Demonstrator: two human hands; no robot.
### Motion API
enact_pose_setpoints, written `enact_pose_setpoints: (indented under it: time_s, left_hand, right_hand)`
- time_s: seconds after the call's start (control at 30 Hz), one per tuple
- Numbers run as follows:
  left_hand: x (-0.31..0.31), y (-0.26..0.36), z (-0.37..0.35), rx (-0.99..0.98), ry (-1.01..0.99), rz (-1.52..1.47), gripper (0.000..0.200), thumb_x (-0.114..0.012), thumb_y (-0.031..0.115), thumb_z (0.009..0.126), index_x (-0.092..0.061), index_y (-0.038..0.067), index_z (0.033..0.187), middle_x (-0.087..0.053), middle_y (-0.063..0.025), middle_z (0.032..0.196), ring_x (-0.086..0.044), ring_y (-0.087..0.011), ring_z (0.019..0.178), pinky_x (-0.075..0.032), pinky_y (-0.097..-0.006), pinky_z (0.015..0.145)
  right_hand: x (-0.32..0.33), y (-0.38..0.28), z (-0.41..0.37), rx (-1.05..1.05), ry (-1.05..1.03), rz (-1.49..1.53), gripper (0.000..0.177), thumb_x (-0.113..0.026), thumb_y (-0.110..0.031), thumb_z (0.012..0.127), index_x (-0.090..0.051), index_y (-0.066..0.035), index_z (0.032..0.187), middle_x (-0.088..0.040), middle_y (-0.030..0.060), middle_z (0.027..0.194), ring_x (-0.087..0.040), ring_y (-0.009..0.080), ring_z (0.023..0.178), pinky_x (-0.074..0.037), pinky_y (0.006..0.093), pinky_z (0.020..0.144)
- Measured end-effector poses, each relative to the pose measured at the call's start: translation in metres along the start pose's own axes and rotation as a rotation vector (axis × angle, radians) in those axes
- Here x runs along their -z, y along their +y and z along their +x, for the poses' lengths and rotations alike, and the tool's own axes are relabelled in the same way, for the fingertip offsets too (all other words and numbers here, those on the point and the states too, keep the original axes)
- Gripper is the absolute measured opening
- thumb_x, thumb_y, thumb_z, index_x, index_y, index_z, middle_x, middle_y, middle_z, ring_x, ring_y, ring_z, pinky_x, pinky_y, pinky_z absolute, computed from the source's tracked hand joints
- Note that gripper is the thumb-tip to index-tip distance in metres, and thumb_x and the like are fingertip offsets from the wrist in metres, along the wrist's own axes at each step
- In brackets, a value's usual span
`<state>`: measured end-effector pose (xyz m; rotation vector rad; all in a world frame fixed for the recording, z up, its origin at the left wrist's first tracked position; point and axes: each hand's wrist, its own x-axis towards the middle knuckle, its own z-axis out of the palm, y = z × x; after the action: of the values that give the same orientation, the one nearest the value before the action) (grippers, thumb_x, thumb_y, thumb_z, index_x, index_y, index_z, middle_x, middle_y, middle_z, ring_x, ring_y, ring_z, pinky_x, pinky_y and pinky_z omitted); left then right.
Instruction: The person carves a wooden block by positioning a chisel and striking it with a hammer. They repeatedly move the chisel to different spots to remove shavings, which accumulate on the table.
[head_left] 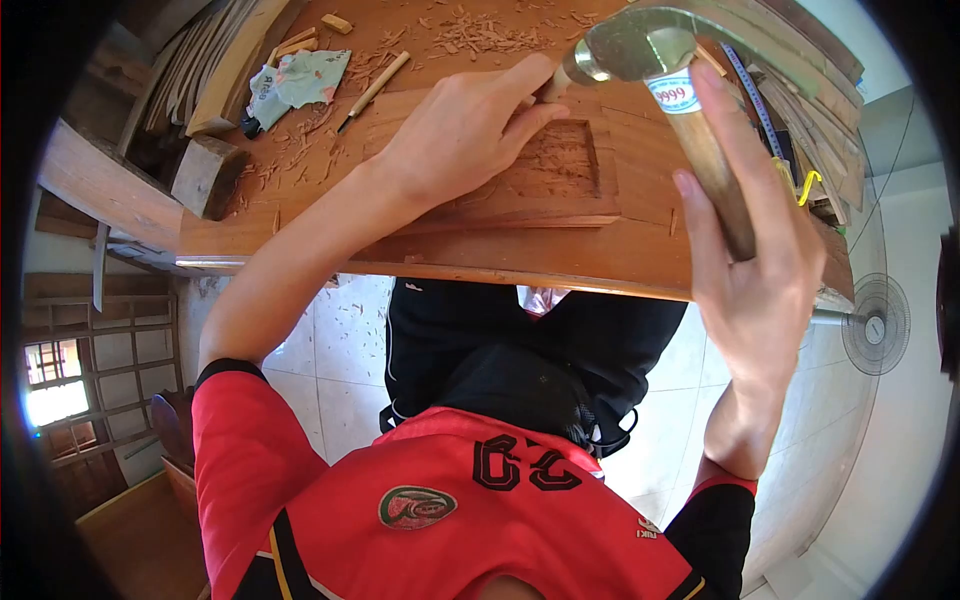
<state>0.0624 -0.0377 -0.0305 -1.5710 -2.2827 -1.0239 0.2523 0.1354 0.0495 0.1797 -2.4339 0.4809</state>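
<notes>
My left hand (pixel 465 125) is closed around a wood-handled chisel (pixel 553 86), only the top of its handle showing past the fingers. Beneath that hand lies a wooden board (pixel 560 213) with a rectangular hollow carved into it, partly covered by my hand and forearm. My right hand (pixel 765 240) grips a claw hammer (pixel 640 48) by its wooden handle, which bears a white label with red figures. The hammer's striking face is right by the chisel handle's end.
On the wooden table (pixel 640 262), another slim wood-handled tool (pixel 373 92) lies among wood shavings (pixel 480 35). A crumpled printed sheet (pixel 298 88) and a wooden block (pixel 208 177) are at left. At right are a blue measuring tape (pixel 752 95), stacked planks (pixel 815 115) and a fan (pixel 875 326).
</notes>
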Motion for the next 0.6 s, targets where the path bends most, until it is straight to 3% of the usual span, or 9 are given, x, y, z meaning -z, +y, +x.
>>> enact_pose_setpoints:
  time_s: [0.07, 0.17, 0.27, 0.37, 0.47, 0.6]
  left_hand:
    - [0.004, -0.002, 0.000, 0.067, -0.009, -0.096, 0.024, -0.065, 0.018, 0.102, -0.057, 0.003, 0.119, -0.075, -0.0145, 0.099, -0.076, -0.0299, 0.093, -0.059, -0.0394, 0.079]
    - [0.006, -0.015, 0.003, 0.242, 0.003, -0.421, 0.021, -0.059, 0.017, 0.106, -0.055, 0.001, 0.119, -0.073, -0.0132, 0.099, -0.076, -0.0243, 0.097, -0.060, -0.0354, 0.085]
    - [0.007, -0.034, 0.001, 0.373, 0.048, -0.792, 0.019, -0.052, 0.014, 0.110, -0.053, -0.002, 0.120, -0.071, -0.0118, 0.101, -0.074, -0.0230, 0.103, -0.058, -0.0323, 0.092]
    - [0.007, -0.033, -0.002, 0.340, 0.070, -0.817, 0.019, -0.054, 0.014, 0.109, -0.052, -0.002, 0.120, -0.071, -0.0121, 0.104, -0.074, -0.0212, 0.101, -0.058, -0.0319, 0.093]
    - [0.008, -0.023, 0.000, 0.191, 0.078, -0.521, 0.017, -0.058, 0.013, 0.107, -0.054, -0.001, 0.117, -0.071, -0.0109, 0.105, -0.073, -0.0183, 0.100, -0.058, -0.0318, 0.092]
    - [0.012, -0.010, 0.002, 0.093, 0.002, -0.343, 0.014, -0.063, 0.012, 0.104, -0.059, 0.002, 0.113, -0.072, -0.0090, 0.103, -0.074, -0.0187, 0.098, -0.060, -0.0327, 0.087]
  right_hand:
    - [0.001, -0.004, 0.004, -0.018, 0.017, 0.028, 0.057, -0.066, 0.014, 0.089, -0.057, 0.001, 0.144, -0.060, 0.0171, 0.146, -0.060, 0.0279, 0.133, -0.048, 0.0382, 0.111]
    - [0.001, 0.002, 0.002, 0.177, 0.123, 0.040, 0.059, -0.063, 0.015, 0.091, -0.053, 0.001, 0.148, -0.057, 0.0166, 0.150, -0.054, 0.0269, 0.139, -0.043, 0.0388, 0.116]
    - [0.006, 0.008, -0.009, 0.014, 0.066, 0.125, 0.060, -0.061, 0.015, 0.092, -0.051, 0.001, 0.149, -0.055, 0.0168, 0.152, -0.051, 0.0273, 0.142, -0.040, 0.0390, 0.118]
    - [-0.001, 0.013, -0.019, -0.066, 0.036, 0.197, 0.061, -0.062, 0.015, 0.091, -0.050, 0.002, 0.150, -0.054, 0.0170, 0.153, -0.050, 0.0275, 0.143, -0.038, 0.0393, 0.119]
    - [-0.005, 0.015, -0.023, -0.089, 0.029, 0.214, 0.062, -0.063, 0.015, 0.090, -0.050, 0.003, 0.149, -0.053, 0.0176, 0.153, -0.050, 0.0276, 0.143, -0.038, 0.0398, 0.119]
    - [0.001, 0.010, -0.021, -0.064, 0.035, 0.158, 0.061, -0.064, 0.015, 0.089, -0.051, 0.004, 0.148, -0.055, 0.0191, 0.151, -0.053, 0.0296, 0.140, -0.040, 0.0411, 0.118]
